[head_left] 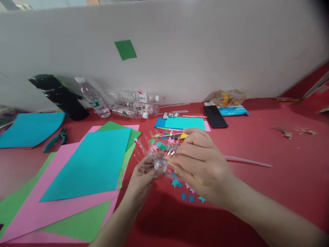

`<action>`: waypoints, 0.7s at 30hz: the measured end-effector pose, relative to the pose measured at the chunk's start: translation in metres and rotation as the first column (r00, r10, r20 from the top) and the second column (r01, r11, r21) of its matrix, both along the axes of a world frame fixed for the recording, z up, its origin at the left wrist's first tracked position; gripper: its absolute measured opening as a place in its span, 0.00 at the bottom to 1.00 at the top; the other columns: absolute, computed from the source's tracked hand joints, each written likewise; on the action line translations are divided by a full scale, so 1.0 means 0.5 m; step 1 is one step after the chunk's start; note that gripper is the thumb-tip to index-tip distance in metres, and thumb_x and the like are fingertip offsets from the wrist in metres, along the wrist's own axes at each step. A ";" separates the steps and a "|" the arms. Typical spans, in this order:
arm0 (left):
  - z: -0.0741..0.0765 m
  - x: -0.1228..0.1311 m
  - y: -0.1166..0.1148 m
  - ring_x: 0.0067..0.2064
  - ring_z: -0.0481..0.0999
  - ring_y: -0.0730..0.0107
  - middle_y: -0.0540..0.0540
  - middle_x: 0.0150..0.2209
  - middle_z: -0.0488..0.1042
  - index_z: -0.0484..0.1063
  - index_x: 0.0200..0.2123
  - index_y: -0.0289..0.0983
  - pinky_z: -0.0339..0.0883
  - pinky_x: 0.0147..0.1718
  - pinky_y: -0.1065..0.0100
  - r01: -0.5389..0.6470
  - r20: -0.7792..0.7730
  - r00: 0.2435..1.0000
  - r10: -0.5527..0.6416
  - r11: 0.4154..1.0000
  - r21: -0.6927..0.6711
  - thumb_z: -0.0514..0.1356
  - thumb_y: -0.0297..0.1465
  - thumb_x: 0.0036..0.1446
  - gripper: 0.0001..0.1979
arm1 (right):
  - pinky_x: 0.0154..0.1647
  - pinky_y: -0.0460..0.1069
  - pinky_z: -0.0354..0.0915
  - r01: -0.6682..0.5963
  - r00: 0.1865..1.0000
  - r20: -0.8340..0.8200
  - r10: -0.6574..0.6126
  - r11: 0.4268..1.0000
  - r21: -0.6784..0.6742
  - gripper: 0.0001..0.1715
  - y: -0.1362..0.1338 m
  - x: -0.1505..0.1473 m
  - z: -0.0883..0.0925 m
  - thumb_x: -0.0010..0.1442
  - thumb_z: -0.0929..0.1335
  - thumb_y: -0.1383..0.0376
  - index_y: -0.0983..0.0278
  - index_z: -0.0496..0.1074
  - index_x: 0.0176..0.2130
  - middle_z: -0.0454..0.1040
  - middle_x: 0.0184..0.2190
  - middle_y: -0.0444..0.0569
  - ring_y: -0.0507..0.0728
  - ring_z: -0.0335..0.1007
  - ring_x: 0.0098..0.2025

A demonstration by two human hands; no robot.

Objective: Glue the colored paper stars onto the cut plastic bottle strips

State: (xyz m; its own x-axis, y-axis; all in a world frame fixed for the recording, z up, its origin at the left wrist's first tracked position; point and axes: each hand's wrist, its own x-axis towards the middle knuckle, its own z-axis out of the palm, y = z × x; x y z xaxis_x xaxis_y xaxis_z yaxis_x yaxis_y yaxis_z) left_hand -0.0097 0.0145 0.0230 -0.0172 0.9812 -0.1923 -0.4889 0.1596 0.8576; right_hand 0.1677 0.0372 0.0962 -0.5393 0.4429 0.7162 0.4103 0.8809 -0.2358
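My left hand (140,181) grips from below a clear plastic bottle top (159,158) cut into spread strips, with small paper stars stuck on them. My right hand (199,164) is closed, its fingers pinching the strips on the right side of the same piece. Both hands hold it just above the red table (257,192). Loose blue, green and pink paper stars (189,195) lie on the table under my right hand.
Teal, pink and green paper sheets (95,164) lie at the left. Pliers (58,139), a black bottle (61,96), clear plastic bottles (133,104), a phone (215,116), a snack bag (227,97) and a glue stick (248,161) sit around; a white wall stands behind.
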 end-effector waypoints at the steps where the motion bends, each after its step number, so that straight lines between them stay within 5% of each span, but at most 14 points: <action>1: 0.002 0.001 0.000 0.30 0.77 0.73 0.49 0.29 0.79 0.81 0.34 0.38 0.73 0.32 0.73 0.003 0.000 1.000 -0.003 1.000 0.007 0.75 0.28 0.34 0.18 | 0.47 0.57 0.61 0.010 1.000 0.011 -0.010 1.000 -0.004 0.12 -0.001 0.000 0.001 0.64 0.65 0.73 0.63 0.74 0.31 0.73 0.28 0.46 0.56 0.62 0.35; 11: 0.004 -0.002 0.002 0.30 0.77 0.73 0.51 0.28 0.78 0.81 0.34 0.39 0.72 0.32 0.76 -0.029 -0.044 0.999 0.031 0.999 0.037 0.76 0.32 0.34 0.18 | 0.48 0.54 0.58 0.072 0.997 0.053 -0.061 0.969 -0.236 0.03 -0.006 0.004 0.013 0.60 0.69 0.70 0.64 0.71 0.33 0.72 0.36 0.46 0.57 0.59 0.42; 21: 0.006 0.000 -0.002 0.27 0.76 0.74 0.51 0.27 0.78 0.78 0.33 0.37 0.68 0.22 0.79 -0.040 -0.087 0.995 0.041 0.999 0.011 0.73 0.25 0.34 0.17 | 0.52 0.55 0.58 0.090 0.993 0.103 -0.065 0.958 -0.271 0.01 -0.008 0.008 0.019 0.61 0.68 0.67 0.62 0.71 0.37 0.70 0.39 0.48 0.59 0.59 0.47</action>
